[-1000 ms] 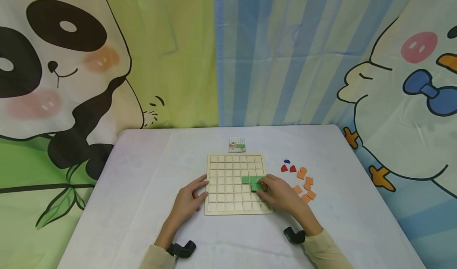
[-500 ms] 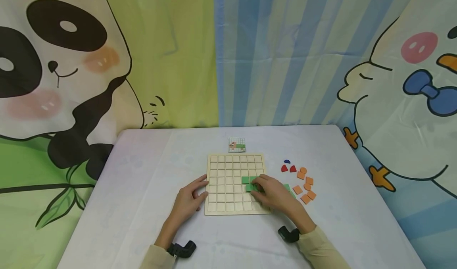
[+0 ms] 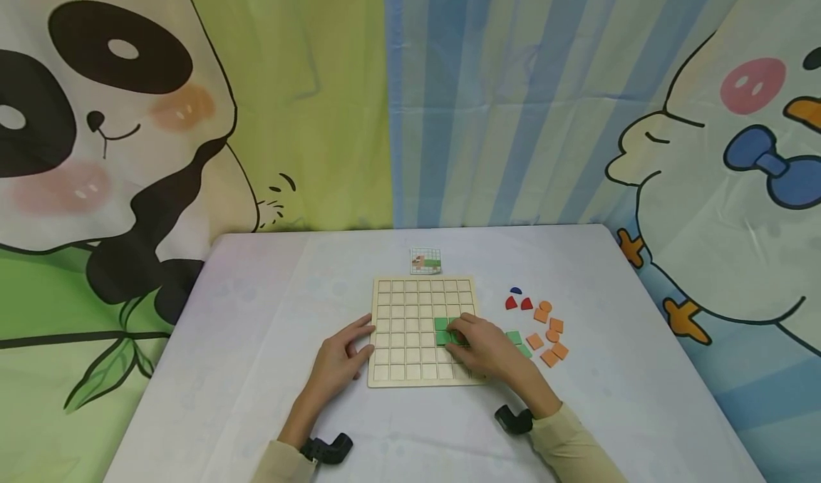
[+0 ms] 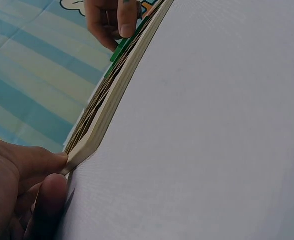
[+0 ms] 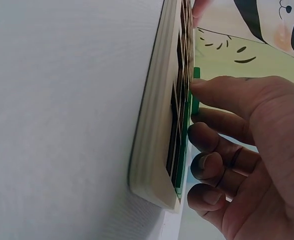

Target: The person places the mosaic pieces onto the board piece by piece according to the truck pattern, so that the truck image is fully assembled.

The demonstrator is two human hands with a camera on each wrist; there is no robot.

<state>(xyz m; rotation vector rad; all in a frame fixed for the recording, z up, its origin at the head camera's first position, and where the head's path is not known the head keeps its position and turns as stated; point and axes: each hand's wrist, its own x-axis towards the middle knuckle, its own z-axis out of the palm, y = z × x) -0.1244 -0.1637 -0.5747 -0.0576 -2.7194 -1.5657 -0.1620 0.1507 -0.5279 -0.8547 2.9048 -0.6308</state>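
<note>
A pale wooden grid board point(image 3: 404, 378) lies flat on the white table. My left hand point(image 3: 336, 355) touches its left edge with fingertips and thumb. Over the board's right half, my right hand point(image 3: 492, 348) pinches a green square tile point(image 5: 197, 73) between thumb and finger. That tile sits slightly proud of the grid in the right wrist view, while the other fingers curl loosely. Another green tile point(image 3: 441, 323) lies in a cell just beyond the fingertips. More green shows around and under the right hand, partly hidden by its fingers.
Right of the board lie loose green tiles point(image 3: 514, 337), several orange pieces point(image 3: 556, 325), two red pieces point(image 3: 527, 303) and a blue half-round point(image 3: 516, 291). A small picture card point(image 3: 426, 261) lies beyond the board. A printed curtain point(image 3: 500, 98) hangs behind the table.
My right hand has moved left across the board with the green tile. Loose green tiles right of the hand have come into view. My left hand and the board stay put.
</note>
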